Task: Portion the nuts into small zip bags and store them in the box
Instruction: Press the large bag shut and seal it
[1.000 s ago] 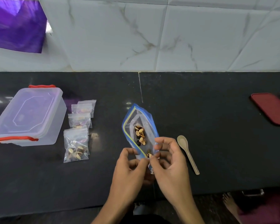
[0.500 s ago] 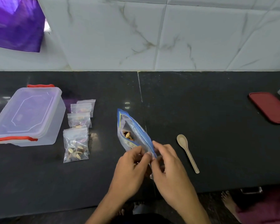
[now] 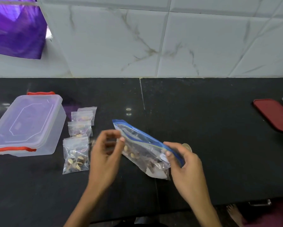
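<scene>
A large zip bag (image 3: 144, 149) with a blue seal strip and a few nuts inside hangs tilted above the black counter. My right hand (image 3: 185, 164) pinches its right end at the seal. My left hand (image 3: 106, 151), blurred, pinches the seal strip near the bag's left end. Several small clear zip bags lie in a row left of my hands; the nearest small bag (image 3: 76, 154) holds nuts. The clear plastic box (image 3: 25, 124) with red clips stands at the far left, its lid on.
A beige spoon (image 3: 187, 146) lies behind my right hand, mostly hidden. A dark red lid (image 3: 273, 113) rests at the counter's right edge. The tiled wall runs along the back. A purple cloth (image 3: 16, 28) hangs top left.
The large bag has swung from upright to lying sideways. My left hand slid left along the seal strip while my right hand kept hold of the right end.
</scene>
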Available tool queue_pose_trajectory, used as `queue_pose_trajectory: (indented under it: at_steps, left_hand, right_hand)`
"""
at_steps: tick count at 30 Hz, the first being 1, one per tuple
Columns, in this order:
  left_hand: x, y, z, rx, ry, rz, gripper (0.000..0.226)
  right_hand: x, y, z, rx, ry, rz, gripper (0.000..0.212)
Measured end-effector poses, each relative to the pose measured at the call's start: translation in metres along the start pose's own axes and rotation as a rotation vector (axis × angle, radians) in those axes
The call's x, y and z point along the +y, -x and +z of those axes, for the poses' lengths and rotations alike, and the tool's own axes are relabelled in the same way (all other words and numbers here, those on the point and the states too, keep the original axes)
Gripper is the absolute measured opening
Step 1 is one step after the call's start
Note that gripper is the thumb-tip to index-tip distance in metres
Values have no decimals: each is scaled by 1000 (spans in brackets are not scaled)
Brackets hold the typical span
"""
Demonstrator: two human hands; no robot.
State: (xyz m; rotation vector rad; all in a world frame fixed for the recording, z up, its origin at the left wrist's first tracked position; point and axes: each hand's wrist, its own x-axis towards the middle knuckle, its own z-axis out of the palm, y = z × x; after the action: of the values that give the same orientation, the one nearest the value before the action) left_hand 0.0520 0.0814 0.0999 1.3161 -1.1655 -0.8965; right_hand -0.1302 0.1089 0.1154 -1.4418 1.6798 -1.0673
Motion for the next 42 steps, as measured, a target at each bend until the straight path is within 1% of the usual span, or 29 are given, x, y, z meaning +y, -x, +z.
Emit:
queue_pose_trajectory:
  at_steps: [1, 2, 4, 5, 6, 7, 9, 12, 13, 14, 16, 18, 21, 23, 26, 27, 28, 30, 32, 34, 36, 38, 39, 40, 42]
  left_hand:
    - [-5, -8, -5, 35, -34, -4, 18]
    - [-10, -16, -11, 20, -77, -23, 34]
    - [-19, -30, -18, -109, -136, -99, 66]
    - [-26, -37, -21, -179, -147, -129, 75]
    - [-31, -44, -21, -243, -153, -138, 77]
    - [-34, -51, -19, -297, -158, -124, 72]
    - [-36, -60, -14, -347, -105, -81, 52]
    - [-29, -64, 0, -296, 65, -37, 25]
    - [-24, -64, 4, -272, 106, -24, 20]
    - [-21, -64, 8, -250, 121, -16, 21]
    - [-17, -62, 14, -225, 139, -37, 33]
    - [-16, -62, 17, -195, 164, -69, 38]
    - [-13, -62, 23, -136, 161, -109, 33]
    - [-12, -60, 23, -121, 191, -157, 30]
    - [-13, -62, 19, -114, 202, -236, 26]
    - [-13, -63, 18, -124, 193, -245, 25]
    - [-13, -65, 16, -145, 179, -247, 25]
    - [-12, -66, 12, -214, 160, -222, 29]
    - [-12, -66, 8, -316, 133, -143, 34]
    - [-11, -65, 6, -391, 122, -40, 33]
    - [-11, -66, 8, -431, 129, 51, 29]
    - [-15, -66, 10, -444, 140, 107, 27]
    - [-17, -67, 12, -435, 145, 123, 26]
    - [-20, -66, 12, -408, 150, 126, 27]
    - [-30, -64, 13, -356, 174, 80, 33]
  right_hand:
    - [2, -5, -1, 19, -40, 15, 18]
    - [4, -11, -1, 33, -78, 40, 14]
    - [9, -21, -1, 60, -134, 97, 9]
    - [12, -26, -2, 77, -154, 122, 7]
    - [13, -31, -2, 89, -172, 146, 7]
    - [13, -35, -2, 99, -194, 165, 9]
    - [13, -42, -1, 118, -258, 180, 15]
    - [14, -53, 1, 175, -317, 170, 23]
    - [14, -57, 1, 196, -313, 163, 26]
    - [14, -60, 1, 217, -310, 153, 29]
    - [14, -66, 0, 263, -310, 125, 33]
    - [13, -72, 0, 304, -279, 111, 32]
    - [12, -80, 1, 337, -226, 117, 28]
    - [16, -83, -1, 347, -175, 127, 37]
    - [23, -82, -8, 318, -106, 151, 50]
    - [23, -81, -9, 305, -76, 145, 48]
    - [22, -79, -11, 306, -28, 119, 42]
    - [16, -77, -12, 357, 103, 33, 27]
    - [9, -76, -13, 380, 253, -68, 24]
    - [0, -77, -12, 296, 422, -181, 33]
    - [-11, -81, -5, 122, 497, -290, 48]
    - [-22, -88, 6, -64, 523, -370, 56]
    - [-28, -94, 12, -145, 539, -391, 55]
    - [-34, -99, 17, -215, 544, -399, 49]
    - [-41, -106, 25, -265, 516, -427, 23]
